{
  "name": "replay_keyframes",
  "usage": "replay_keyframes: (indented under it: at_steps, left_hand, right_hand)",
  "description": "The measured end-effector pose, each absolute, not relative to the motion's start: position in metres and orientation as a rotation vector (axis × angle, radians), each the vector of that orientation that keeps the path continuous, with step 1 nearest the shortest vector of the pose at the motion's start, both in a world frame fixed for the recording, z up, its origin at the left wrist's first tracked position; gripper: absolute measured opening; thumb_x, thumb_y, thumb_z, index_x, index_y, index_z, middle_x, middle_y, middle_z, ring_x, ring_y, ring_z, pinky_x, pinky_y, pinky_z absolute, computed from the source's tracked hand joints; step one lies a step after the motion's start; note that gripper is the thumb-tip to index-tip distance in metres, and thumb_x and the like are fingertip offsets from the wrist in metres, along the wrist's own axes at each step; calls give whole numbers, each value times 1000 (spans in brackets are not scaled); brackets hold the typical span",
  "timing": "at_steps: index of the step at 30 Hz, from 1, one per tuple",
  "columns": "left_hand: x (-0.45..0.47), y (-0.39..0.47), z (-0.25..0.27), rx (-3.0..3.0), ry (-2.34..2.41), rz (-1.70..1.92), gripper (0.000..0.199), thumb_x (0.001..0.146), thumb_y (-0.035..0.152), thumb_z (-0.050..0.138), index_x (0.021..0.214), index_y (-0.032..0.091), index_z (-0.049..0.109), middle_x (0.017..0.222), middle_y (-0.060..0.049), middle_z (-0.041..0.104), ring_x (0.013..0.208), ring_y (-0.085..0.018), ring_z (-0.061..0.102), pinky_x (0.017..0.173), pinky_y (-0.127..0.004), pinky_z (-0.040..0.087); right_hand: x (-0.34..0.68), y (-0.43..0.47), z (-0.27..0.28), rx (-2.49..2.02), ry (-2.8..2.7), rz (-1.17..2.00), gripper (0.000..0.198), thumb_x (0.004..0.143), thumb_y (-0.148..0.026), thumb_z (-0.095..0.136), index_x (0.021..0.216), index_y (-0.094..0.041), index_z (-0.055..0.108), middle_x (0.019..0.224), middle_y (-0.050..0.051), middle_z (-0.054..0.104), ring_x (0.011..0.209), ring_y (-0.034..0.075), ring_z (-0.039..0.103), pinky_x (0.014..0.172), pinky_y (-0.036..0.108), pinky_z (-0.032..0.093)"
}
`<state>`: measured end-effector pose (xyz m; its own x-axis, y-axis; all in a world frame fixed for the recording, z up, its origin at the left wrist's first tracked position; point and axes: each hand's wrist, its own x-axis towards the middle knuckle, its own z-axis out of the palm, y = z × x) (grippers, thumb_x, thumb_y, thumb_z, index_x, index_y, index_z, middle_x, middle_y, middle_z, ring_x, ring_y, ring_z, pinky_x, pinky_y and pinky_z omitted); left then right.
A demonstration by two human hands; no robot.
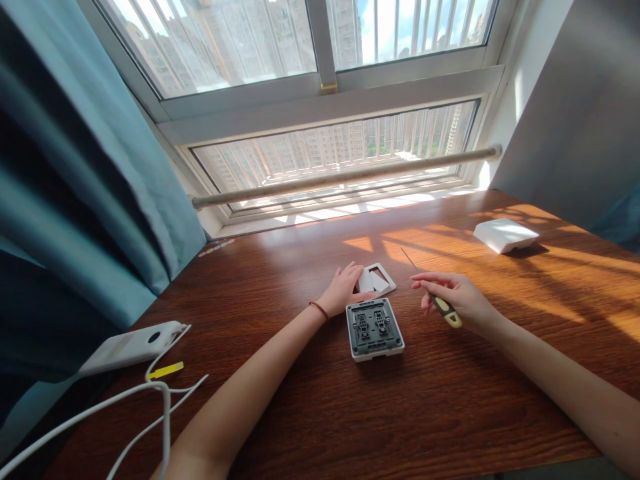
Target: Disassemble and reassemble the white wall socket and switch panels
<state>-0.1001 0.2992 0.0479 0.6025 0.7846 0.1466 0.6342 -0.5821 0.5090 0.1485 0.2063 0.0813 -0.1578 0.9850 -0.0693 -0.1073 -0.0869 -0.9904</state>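
A wall switch (377, 327) with its dark grey inner plate exposed lies face up on the table. Just beyond it, my left hand (345, 288) spans a white switch rocker (366, 281) between thumb and fingers. That rocker and another white piece overlap a square white switch frame (391, 285), partly covered by the hand. To the right, my right hand (457, 300) is closed around a screwdriver (449, 312) with a yellow and dark handle. Its thin shaft points away from me, up and left, clear of the switch.
On the brown wooden table (300, 413), a white box-like piece (505, 235) sits at the far right. A white power strip (133, 347), white cables (167, 407) and a yellow tag (167, 371) lie at left beside the blue curtain (145, 200). A barred window is behind.
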Motion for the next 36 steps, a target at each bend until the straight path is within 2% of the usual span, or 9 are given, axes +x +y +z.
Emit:
replay_keyframes:
  at_steps: [4, 8, 10, 12, 14, 18, 21, 24, 36]
  left_hand:
    - [-110, 297, 53, 2320, 1158, 694, 56, 78, 47, 54, 123, 15, 45, 133, -16, 43, 130, -30, 30, 106, -48, 22]
    - [-125, 264, 66, 2061, 1126, 1050, 41, 87, 41, 40, 120, 18, 45, 126, -11, 49, 122, -23, 42, 105, -41, 28]
    - [-132, 239, 72, 2067, 939, 972, 53, 82, 44, 49, 128, 19, 37, 131, -12, 43, 125, -25, 37, 107, -41, 26]
    - [-136, 217, 73, 2137, 835, 801, 85, 64, 46, 70, 133, 19, 28, 137, -13, 33, 128, -29, 30, 109, -42, 23]
    - [-137, 201, 71, 2169, 812, 705, 106, 51, 44, 79, 135, 19, 20, 138, -14, 28, 128, -30, 28, 109, -43, 24]
    - [-133, 193, 63, 2147, 894, 703, 95, 58, 35, 76, 133, 20, 21, 133, -12, 32, 123, -26, 34, 106, -41, 29]
    - [-129, 197, 64, 2145, 921, 727, 86, 60, 29, 75, 131, 21, 26, 131, -11, 37, 121, -25, 37, 106, -39, 29]
    - [-126, 202, 67, 2156, 951, 756, 83, 60, 29, 74, 130, 21, 29, 129, -10, 40, 120, -24, 38, 105, -39, 31]
    - [-110, 230, 62, 2201, 955, 823, 79, 61, 31, 74, 128, 21, 34, 126, -10, 43, 118, -26, 41, 103, -42, 33]
  right_hand:
    - [157, 204, 92, -929, -997, 1608, 27, 82, -24, 47, 101, -12, 61, 96, 13, 67, 82, 20, 67, 79, 34, 53]
    - [166, 201, 119, -707, -914, 1760, 42, 69, -7, 45, 108, -11, 59, 104, 13, 67, 105, 22, 59, 99, 35, 41]
    - [164, 201, 135, -631, -924, 1784, 46, 68, -5, 46, 112, -12, 57, 109, 12, 65, 110, 22, 56, 100, 34, 40]
    - [155, 204, 148, -568, -938, 1787, 46, 68, -4, 48, 112, -13, 58, 111, 10, 65, 111, 22, 55, 100, 34, 41]
    - [139, 210, 154, -565, -914, 1776, 40, 69, -2, 49, 107, -14, 60, 107, 9, 67, 109, 21, 57, 99, 33, 43]
    - [109, 228, 143, -744, -698, 1668, 24, 78, -2, 46, 93, -15, 60, 96, 10, 69, 98, 17, 63, 87, 27, 53]
    - [102, 239, 130, -856, -515, 1623, 29, 77, 3, 39, 91, -15, 57, 85, 9, 69, 89, 17, 67, 79, 26, 57]
    - [109, 243, 125, -867, -405, 1583, 35, 72, 7, 34, 94, -9, 56, 79, 12, 68, 89, 20, 67, 84, 28, 55]
    - [144, 212, 131, -567, -784, 1566, 33, 73, -3, 56, 105, -11, 59, 110, 13, 64, 114, 17, 52, 96, 18, 43]
